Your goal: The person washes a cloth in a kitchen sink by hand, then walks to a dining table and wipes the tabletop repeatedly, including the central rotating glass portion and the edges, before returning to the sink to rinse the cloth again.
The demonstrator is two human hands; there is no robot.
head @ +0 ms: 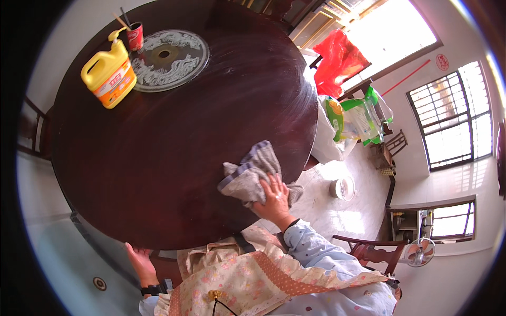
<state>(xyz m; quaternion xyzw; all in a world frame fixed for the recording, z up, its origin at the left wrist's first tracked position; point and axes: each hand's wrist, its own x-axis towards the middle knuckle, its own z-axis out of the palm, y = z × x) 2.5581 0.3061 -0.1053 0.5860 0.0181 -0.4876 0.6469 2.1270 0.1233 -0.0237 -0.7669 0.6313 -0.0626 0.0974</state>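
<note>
My right hand [273, 199] presses a grey cloth with dark blue stripes [251, 173] onto the dark round wooden table [166, 158], close to its near right edge. The fingers lie over the bunched cloth, and part of it hangs at the rim. My left hand [141, 262] is at the table's near left edge, fingers apart, partly hidden beneath the rim, with no object seen in it. Towards the far left of the table stand a yellow pump jug [112, 79], a red cup [135, 37] holding thin sticks, and a round patterned glass plate [174, 59].
Beyond the right rim are a red plastic bag [340, 63] and green-and-white plastic packaging [359, 118]. A white bucket [343, 188] stands on the floor. A wooden chair [375, 251] and a fan [420, 252] are at the lower right; another chair [35, 130] is at the left.
</note>
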